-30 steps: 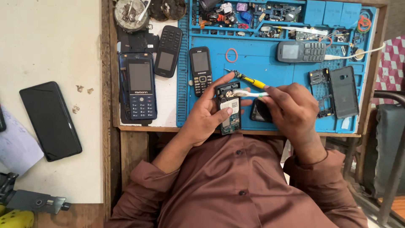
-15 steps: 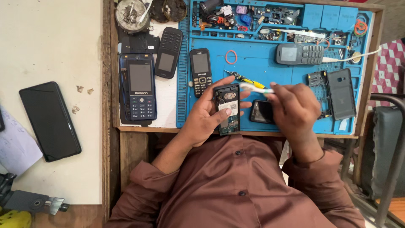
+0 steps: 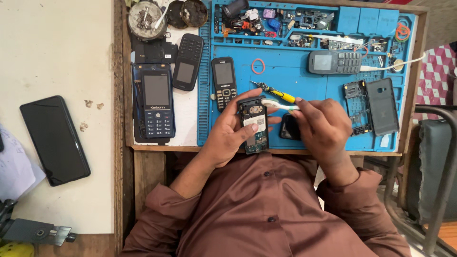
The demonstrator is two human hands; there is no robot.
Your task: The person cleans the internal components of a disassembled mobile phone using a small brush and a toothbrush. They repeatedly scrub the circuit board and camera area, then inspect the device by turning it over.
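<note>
A flat black touchscreen phone [image 3: 54, 140] lay on the pale surface at far left. On the white sheet, a dark-blue keypad phone [image 3: 156, 101] lay beside a black keypad phone [image 3: 187, 62]. On the blue silicone repair mat [image 3: 304, 81], a small black bar phone [image 3: 223, 84] lay unchanged. The left hand [image 3: 228, 135] gripped the opened phone body with exposed green circuit board [image 3: 254, 124], fingers curled around its edges, above the mat's near edge. Compared with half a second earlier, the white toothbrush [image 3: 278, 104], pinched by the right hand [image 3: 323, 128], had moved onto the body's top. The yellow-handled screwdriver [image 3: 273, 92] lay just beyond.
</note>
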